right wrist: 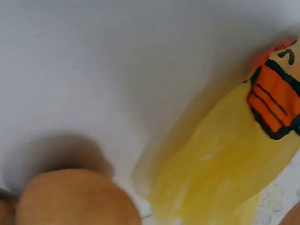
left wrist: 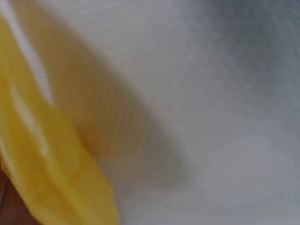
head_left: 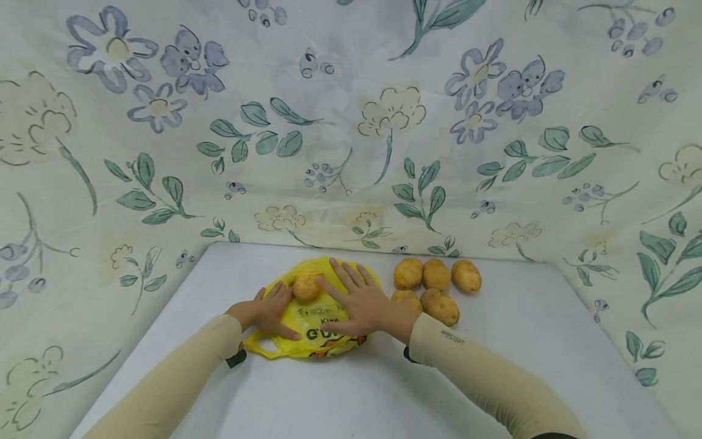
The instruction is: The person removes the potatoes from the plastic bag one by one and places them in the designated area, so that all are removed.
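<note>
A yellow plastic bag (head_left: 315,314) with printed lettering and a handle loop lies flat on the table. One potato (head_left: 307,286) shows on the bag between the two hands. Fingers spread, my left hand (head_left: 270,312) rests on the bag's left side. My right hand (head_left: 366,305) lies across its right side, fingers extended, their tips towards the far edge. In the left wrist view only a fold of the yellow bag (left wrist: 56,164) shows. The right wrist view has the bag (right wrist: 211,159) with its orange print beside a potato (right wrist: 77,201).
Several loose potatoes (head_left: 436,275) sit in two rows just right of the bag, close by the right wrist. The white table (head_left: 307,396) ends at the back against a floral cloth (head_left: 351,183), which also hangs at both sides.
</note>
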Motion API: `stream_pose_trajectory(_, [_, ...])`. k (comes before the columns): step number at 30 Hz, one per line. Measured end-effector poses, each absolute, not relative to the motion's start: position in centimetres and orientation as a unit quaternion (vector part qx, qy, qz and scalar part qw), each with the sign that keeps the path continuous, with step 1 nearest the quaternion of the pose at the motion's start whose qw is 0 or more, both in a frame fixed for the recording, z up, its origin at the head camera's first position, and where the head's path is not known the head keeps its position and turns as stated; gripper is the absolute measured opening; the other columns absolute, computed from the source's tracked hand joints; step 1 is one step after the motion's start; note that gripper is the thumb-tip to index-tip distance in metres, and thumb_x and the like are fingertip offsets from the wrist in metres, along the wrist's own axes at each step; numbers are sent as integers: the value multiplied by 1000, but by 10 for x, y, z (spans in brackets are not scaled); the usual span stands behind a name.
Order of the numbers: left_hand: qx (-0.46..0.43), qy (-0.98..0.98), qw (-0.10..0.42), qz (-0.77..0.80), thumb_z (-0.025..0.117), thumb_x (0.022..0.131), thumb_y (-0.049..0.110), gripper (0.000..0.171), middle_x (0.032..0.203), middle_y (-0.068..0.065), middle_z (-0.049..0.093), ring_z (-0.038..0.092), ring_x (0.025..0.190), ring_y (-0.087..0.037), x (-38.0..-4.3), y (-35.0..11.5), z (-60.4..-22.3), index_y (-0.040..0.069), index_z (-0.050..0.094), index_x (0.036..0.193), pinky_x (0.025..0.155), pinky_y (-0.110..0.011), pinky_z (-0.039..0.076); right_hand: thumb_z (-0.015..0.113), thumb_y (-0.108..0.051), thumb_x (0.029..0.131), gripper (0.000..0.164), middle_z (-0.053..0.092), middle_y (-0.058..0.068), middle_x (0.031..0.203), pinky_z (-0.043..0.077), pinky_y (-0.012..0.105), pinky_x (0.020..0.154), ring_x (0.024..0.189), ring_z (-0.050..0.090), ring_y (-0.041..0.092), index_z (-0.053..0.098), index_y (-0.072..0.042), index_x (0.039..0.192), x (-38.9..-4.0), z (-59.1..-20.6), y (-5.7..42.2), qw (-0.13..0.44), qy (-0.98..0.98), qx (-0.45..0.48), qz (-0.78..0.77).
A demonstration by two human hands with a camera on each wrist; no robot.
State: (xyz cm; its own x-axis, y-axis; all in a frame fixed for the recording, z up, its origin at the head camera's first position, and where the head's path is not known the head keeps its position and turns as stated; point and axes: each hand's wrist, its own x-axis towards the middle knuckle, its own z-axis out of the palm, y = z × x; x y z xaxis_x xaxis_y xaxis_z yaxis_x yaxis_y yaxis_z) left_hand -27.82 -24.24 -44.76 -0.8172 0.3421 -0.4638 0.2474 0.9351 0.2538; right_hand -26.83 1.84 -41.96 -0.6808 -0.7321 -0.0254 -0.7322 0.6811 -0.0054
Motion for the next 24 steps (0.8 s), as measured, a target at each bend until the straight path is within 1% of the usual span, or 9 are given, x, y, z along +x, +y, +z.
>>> stream_pose_trajectory(2, [155, 950, 257, 91, 68, 75, 73, 125, 163, -28, 8, -2, 151, -46, -277, -243, -447, -3, 11, 156, 118, -66, -1, 37, -77, 91, 90, -14, 10, 167, 8, 54, 123, 155, 2, 32, 1, -32, 160, -268, -421, 13, 10, 914, -405, 4])
stream_pose_trajectory(4, [156, 950, 254, 89, 68, 75, 74, 125, 163, -28, 9, -1, 151, -46, -277, -244, -447, -3, 11, 156, 118, -66, -1, 37, -77, 91, 90, -14, 9, 167, 10, 53, 124, 155, 1, 32, 2, -32, 160, -268, -422, 7, 20, 912, -409, -2])
stream_pose_trajectory(10, [159, 950, 255, 83, 67, 75, 74, 124, 163, -28, 9, 0, 151, -46, -276, -243, -445, -3, 12, 156, 117, -67, 0, 37, -78, 90, 89, -16, 4, 167, 14, 53, 123, 155, 3, 31, 3, -33, 160, -265, -427, -5, 68, 906, -418, -19])
stream_pose_trajectory(16, [157, 950, 256, 83, 67, 75, 75, 125, 163, -27, 10, 0, 151, -46, -277, -244, -445, -1, 11, 156, 117, -67, 0, 34, -78, 90, 88, -17, 2, 167, 12, 53, 123, 155, 4, 29, -1, -35, 159, -271, -431, -15, 83, 907, -411, -19])
stream_pose_trajectory(21, [158, 949, 256, 89, 67, 73, 76, 126, 164, -25, 9, -1, 151, -45, -278, -244, -447, 1, 10, 157, 118, -67, -1, 34, -78, 90, 87, -17, 2, 167, 11, 52, 124, 155, 3, 27, 0, -37, 159, -277, -436, -21, 100, 911, -399, -25])
stream_pose_trajectory(24, [155, 949, 257, 93, 67, 72, 78, 128, 163, -27, 8, -2, 151, -45, -279, -245, -448, 1, 10, 157, 117, -67, -3, 34, -79, 90, 87, -17, 1, 167, 10, 52, 124, 155, 1, 27, -2, -38, 158, -278, -438, -23, 104, 913, -393, -28])
